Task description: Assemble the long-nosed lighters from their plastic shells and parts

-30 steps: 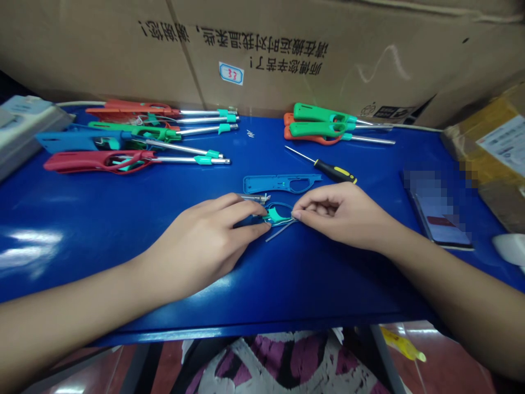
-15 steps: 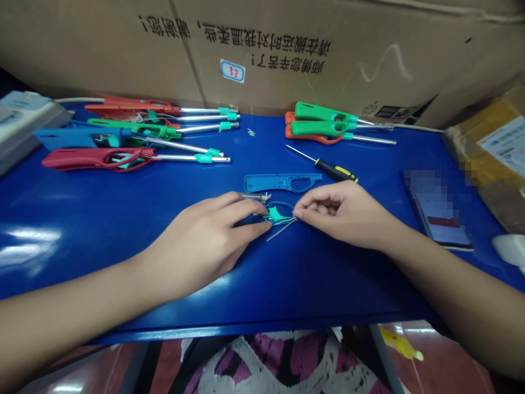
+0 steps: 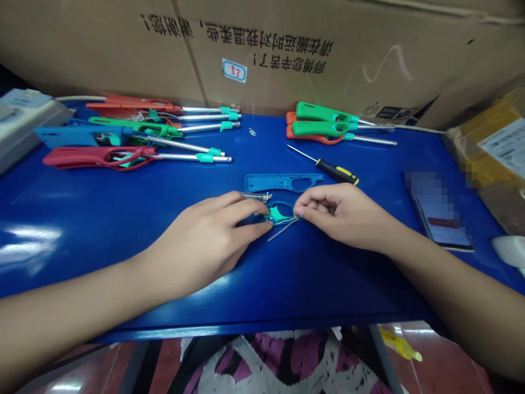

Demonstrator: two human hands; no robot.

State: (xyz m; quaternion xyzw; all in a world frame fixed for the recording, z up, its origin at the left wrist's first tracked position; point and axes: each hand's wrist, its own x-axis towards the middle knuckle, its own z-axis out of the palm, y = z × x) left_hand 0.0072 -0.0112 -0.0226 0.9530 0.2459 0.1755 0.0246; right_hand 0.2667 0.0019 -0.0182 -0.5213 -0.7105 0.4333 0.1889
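My left hand (image 3: 211, 241) rests on the blue table, its thumb and fingers closed around an opened blue lighter half (image 3: 287, 204), most of which the hand hides. Inside this half sits a green trigger (image 3: 280, 214). At its right end my right hand (image 3: 344, 216) pinches a thin clear tube (image 3: 279, 231), whose loose end slants down to the left. Just behind lies a separate blue handle shell (image 3: 270, 183), inner side up. A small clear and metal piece (image 3: 256, 196) lies beyond my left fingers, partly covered.
Assembled-looking lighters, including a red lighter (image 3: 98, 157), lie at the left back. Green and orange lighters (image 3: 320, 129) are stacked at the right back. A screwdriver (image 3: 336, 171), a phone (image 3: 441, 210) and a taped carton (image 3: 488, 148) are on the right. Behind stands a large cardboard box (image 3: 262, 33).
Both hands keep nearly the same place and grip. The whole view has shifted very slightly; nothing is visibly picked up or let go.
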